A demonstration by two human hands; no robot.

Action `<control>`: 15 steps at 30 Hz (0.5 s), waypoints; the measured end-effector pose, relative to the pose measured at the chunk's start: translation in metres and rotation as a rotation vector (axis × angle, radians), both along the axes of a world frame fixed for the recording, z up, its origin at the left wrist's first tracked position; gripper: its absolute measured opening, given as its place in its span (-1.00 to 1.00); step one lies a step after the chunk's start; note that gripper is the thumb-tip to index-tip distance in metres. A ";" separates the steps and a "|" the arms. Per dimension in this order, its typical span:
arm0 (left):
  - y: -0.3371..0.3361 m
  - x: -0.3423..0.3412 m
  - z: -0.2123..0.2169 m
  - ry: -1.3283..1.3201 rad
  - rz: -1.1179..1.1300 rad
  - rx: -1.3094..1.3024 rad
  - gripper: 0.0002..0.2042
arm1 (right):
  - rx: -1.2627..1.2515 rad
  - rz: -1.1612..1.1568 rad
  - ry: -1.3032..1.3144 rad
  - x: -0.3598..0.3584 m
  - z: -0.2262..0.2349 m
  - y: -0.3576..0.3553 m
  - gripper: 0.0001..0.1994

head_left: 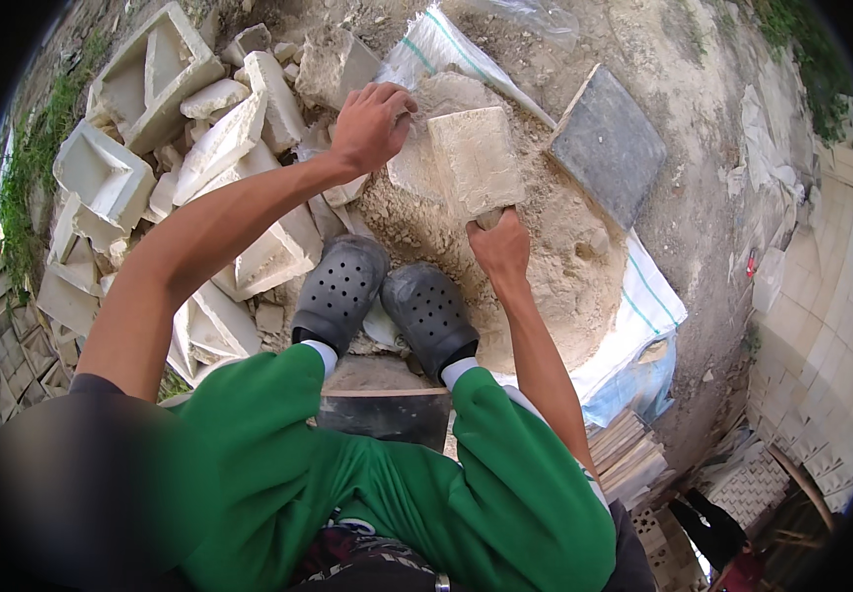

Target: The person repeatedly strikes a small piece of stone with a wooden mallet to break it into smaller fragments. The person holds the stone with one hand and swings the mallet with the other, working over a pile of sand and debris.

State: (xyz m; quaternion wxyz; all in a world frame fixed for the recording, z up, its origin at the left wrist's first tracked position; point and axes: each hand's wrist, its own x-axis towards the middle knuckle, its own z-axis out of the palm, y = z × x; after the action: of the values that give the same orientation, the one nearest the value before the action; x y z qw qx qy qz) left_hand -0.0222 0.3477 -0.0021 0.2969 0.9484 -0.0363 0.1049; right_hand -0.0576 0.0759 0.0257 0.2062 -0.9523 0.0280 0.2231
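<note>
My right hand (pixel 501 245) is closed at the lower edge of a pale rectangular block (pixel 476 163). Its fingers wrap a short greyish stub there, which looks like a handle. The block is tilted over a heap of pale crumbled rubble (pixel 555 281). Up and to the left, my left hand (pixel 373 123) hovers with fingers loosely bent and the thumb apart; nothing shows in it. Just beyond that hand is a rough stone chunk (pixel 335 67). A pale slab lies partly hidden behind the block.
Broken white box-shaped pieces (pixel 155 74) pile up on the left. A dark grey square slab (pixel 609 146) leans at the heap's right. Under the rubble spreads a white woven sack (pixel 648 296). My grey clogs (pixel 428 314) stand at the heap's near edge. Another person (pixel 707 528) is at lower right.
</note>
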 end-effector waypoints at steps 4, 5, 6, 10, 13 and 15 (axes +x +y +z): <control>0.011 -0.004 0.000 0.009 -0.018 0.013 -0.82 | 0.034 0.008 0.016 0.004 0.014 -0.001 -0.47; 0.014 -0.005 -0.001 0.016 -0.025 0.023 -0.81 | 0.060 -0.003 0.003 0.004 0.020 0.000 -0.47; 0.016 -0.006 -0.003 0.010 -0.020 0.025 -0.81 | 0.085 -0.016 -0.008 0.004 0.025 0.001 -0.47; 0.021 -0.007 -0.007 0.020 -0.003 0.014 -0.82 | 0.262 -0.028 -0.195 -0.001 0.033 0.011 -0.48; 0.028 -0.003 -0.006 0.034 0.011 0.000 -0.83 | 0.025 0.064 -0.042 0.004 0.013 0.016 -0.49; 0.030 -0.002 -0.001 0.100 0.034 -0.057 -0.82 | 0.015 0.029 -0.008 0.004 0.009 0.015 -0.48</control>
State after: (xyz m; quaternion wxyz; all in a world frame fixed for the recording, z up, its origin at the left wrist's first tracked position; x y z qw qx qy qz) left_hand -0.0239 0.3777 -0.0030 0.3235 0.9441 -0.0025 0.0636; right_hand -0.0533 0.0908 0.0350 0.2100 -0.9520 0.0118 0.2224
